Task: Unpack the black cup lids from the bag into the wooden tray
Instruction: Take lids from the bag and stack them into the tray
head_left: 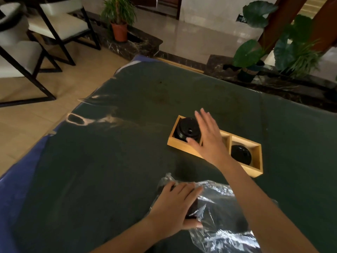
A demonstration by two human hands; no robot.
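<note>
A wooden tray (184, 147) with three compartments lies on the dark green table. A stack of black cup lids (187, 129) fills its left compartment, and a black lid (241, 154) sits in the right one. My right hand (209, 137) hovers over the middle compartment with fingers spread, its thumb close to the left stack, holding nothing. The middle compartment is mostly hidden under it. Near the front, my left hand (175, 209) is closed on a clear plastic bag (220, 221) and the dark lids inside it.
The table (109, 161) has a dark green glossy cover with a blue edge at the left. Black-framed chairs (36, 39) stand on the tiled floor to the left. Potted plants (119, 19) and a marble ledge lie beyond the far edge.
</note>
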